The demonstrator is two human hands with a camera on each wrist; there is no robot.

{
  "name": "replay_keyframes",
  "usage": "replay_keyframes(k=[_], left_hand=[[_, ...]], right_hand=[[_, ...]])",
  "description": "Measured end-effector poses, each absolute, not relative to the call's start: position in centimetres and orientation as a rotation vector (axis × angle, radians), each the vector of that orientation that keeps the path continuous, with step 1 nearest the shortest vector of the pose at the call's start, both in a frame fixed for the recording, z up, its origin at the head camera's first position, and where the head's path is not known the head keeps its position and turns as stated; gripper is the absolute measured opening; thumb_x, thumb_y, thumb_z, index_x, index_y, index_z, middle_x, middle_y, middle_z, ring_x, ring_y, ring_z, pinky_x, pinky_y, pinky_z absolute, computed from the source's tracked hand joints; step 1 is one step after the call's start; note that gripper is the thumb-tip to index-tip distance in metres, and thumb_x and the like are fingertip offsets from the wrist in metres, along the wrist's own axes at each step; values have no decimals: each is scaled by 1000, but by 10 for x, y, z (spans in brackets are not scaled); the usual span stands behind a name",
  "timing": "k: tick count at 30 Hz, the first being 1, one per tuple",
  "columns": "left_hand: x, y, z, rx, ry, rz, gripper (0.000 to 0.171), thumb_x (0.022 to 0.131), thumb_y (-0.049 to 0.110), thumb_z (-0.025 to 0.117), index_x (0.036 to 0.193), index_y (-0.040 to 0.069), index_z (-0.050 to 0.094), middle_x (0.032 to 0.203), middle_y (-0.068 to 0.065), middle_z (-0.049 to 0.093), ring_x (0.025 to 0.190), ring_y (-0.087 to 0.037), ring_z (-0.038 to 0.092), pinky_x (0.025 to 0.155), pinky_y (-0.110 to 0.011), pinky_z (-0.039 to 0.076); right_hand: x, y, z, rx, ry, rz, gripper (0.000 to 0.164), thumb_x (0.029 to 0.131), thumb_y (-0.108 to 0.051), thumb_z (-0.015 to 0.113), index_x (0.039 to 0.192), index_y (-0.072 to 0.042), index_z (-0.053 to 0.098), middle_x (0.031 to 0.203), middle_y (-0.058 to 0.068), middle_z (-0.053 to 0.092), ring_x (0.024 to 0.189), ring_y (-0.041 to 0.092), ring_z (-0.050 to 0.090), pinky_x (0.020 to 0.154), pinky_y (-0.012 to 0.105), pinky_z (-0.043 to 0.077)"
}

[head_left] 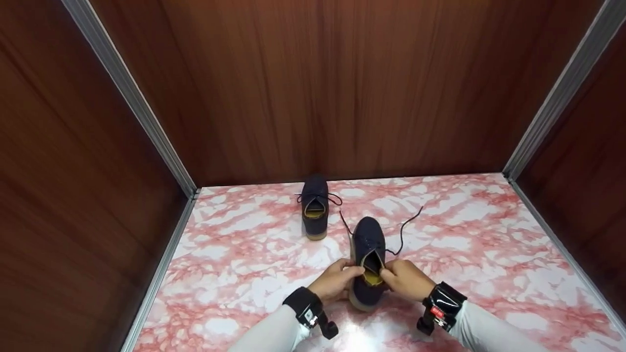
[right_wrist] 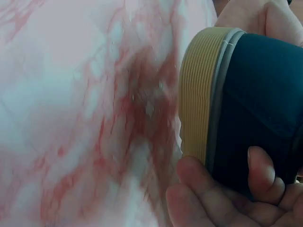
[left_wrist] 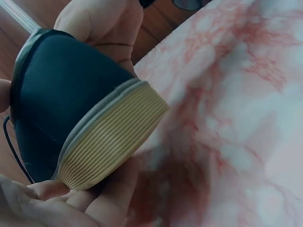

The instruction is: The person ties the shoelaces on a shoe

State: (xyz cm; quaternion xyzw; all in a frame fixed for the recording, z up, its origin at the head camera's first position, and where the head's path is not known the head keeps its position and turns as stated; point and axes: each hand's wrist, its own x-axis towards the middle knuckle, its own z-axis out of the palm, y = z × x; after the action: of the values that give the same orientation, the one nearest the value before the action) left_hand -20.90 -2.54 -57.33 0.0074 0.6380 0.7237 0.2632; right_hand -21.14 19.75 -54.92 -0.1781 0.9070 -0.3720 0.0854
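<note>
Both hands hold a dark navy shoe (head_left: 370, 234) whose toe points away and whose laces hang untied to either side. My left hand (head_left: 337, 279) grips its left side, thumb over the collar by the yellow insole (head_left: 372, 278). On the opposite side my right hand (head_left: 407, 279) grips the collar, its thumb at the opening. In the left wrist view the ribbed tan sole (left_wrist: 118, 137) rests over the left fingers. The right wrist view shows the right fingertips (right_wrist: 194, 172) against the heel's sole edge.
A second navy shoe (head_left: 315, 227), its lace tied in a bow, stands farther back to the left, near the brown wood panel (head_left: 313, 98). The red-and-white marbled surface (head_left: 234, 264) is bordered by metal-edged panels on the left and right. The loose right lace (head_left: 402, 237) stretches across the surface.
</note>
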Motion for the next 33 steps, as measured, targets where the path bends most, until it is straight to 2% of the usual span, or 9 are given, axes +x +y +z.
replay_keyframes(k=[4,9,18,25,33], left_hand=[[-201,-32,-579,19,1709,1939,44,97,27,64,133,5,51,111,-16,77,94,-24,77,82,-38,64],[-193,-32,-586,-3,1629,1951,45,97,25,63,134,3,49,115,-20,73,92,-23,76,85,-42,64],[-183,-36,-597,2,1615,1915,45,96,27,64,134,7,48,117,-19,72,91,-21,75,82,-39,63],[-182,-45,-596,54,1707,1801,46,98,31,68,133,6,54,115,-16,75,99,-31,78,89,-47,64],[-185,-52,-590,64,1804,1688,49,95,31,69,138,10,58,113,-15,74,86,-28,77,81,-47,65]], right_hand=[[-207,192,-551,-564,2700,-1052,30,100,-17,56,72,-14,65,64,-9,55,57,5,51,53,23,41],[-203,191,-556,-590,2721,-997,30,98,-17,57,69,-17,63,64,-11,53,58,5,49,54,23,40],[-196,189,-565,-642,2734,-910,34,99,-18,58,65,-20,56,63,-12,48,55,4,44,52,23,38],[-191,190,-566,-656,2745,-905,32,98,-18,58,66,-21,59,64,-12,52,56,3,46,54,23,39],[-187,186,-573,-675,2753,-927,31,99,-18,58,68,-20,60,64,-12,53,56,2,47,55,23,40]])
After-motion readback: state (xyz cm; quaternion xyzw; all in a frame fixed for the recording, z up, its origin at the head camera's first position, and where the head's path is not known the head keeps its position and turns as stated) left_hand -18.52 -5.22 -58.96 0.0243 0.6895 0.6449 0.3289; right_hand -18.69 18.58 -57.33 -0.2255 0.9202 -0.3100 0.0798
